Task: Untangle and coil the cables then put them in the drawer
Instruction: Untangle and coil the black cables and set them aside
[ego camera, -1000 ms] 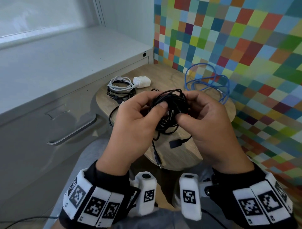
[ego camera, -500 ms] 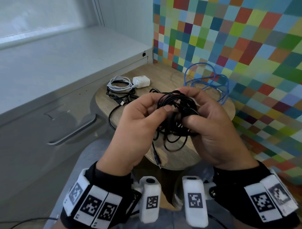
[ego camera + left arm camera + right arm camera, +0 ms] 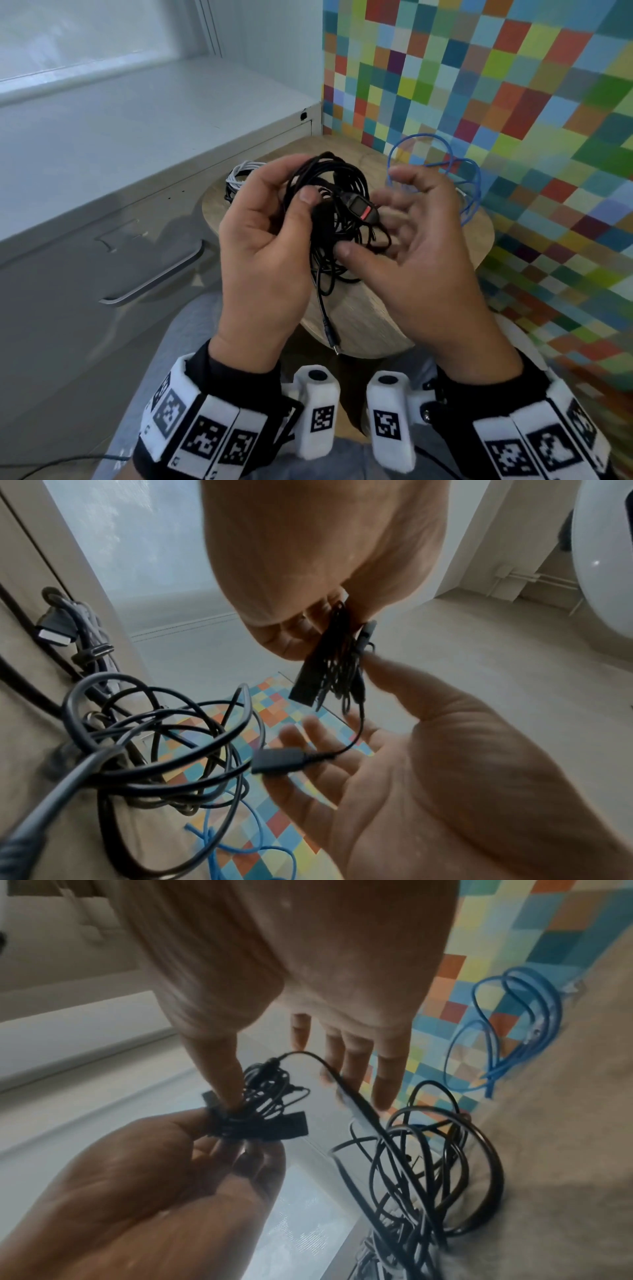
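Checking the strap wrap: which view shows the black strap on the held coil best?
Right wrist. The black strap lies broadside there, its flat tails sticking out of the coil pinched by the left hand. Left wrist shows one strap tail edge-on. Head view hides it behind the left hand's thumb.

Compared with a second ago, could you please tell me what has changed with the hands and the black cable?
The right hand let go of the black cable: its fingers have spread open, only the thumb touching. The left hand raised the bundle slightly and still pinches it. The blue cable and the white cable stayed on the table; the drawer remains closed.
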Demonstrator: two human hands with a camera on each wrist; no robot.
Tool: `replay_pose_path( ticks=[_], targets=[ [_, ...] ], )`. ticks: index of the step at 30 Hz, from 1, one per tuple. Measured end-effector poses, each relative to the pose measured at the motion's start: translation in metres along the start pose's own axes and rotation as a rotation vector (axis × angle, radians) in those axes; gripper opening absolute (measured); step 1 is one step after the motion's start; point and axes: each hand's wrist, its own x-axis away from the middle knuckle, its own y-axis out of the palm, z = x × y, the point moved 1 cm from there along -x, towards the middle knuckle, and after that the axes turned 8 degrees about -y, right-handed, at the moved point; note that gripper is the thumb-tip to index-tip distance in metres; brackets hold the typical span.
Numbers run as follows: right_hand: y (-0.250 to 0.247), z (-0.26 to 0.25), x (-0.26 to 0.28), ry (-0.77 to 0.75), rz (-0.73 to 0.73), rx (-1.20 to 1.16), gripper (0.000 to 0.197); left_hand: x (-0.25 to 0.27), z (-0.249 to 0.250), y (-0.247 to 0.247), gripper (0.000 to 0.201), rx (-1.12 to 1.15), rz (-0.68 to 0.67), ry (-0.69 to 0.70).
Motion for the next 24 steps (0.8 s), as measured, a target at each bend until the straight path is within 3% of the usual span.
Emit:
replay_pose_path(
  ticks=[2, 5, 9, 14, 18, 24],
  targets=[
    [0.000, 0.005, 0.000, 0.061, -0.060, 0.005, 0.060, 0.000, 0.003, -0.001, 0.022, 0.013, -0.018, 0.016],
    [-0.007, 0.004, -0.003, 0.039, -0.049, 0.035, 0.031, -0.003, 0.006, -0.006, 0.024, 0.002, -0.045, 0.027],
    [-0.015, 0.001, -0.006, 0.103, -0.032, -0.222, 0.032, -0.006, 0.005, -0.010, 0.022, 0.065, -0.017, -0.082],
    [-0.029, 0.002, -0.009, 0.091, -0.154, -0.416, 0.026, -0.007, 0.004, -0.013, 0.019, 0.182, 0.013, -0.231],
    [-0.036, 0.007, -0.010, 0.065, -0.130, -0.305, 0.017, -0.007, 0.004, -0.010, 0.016, 0.264, -0.051, -0.321],
    [-0.035, 0.005, -0.006, 0.070, -0.229, -0.041, 0.033, -0.004, 0.001, -0.006, 0.032, 0.197, -0.127, -0.333]
  ],
)
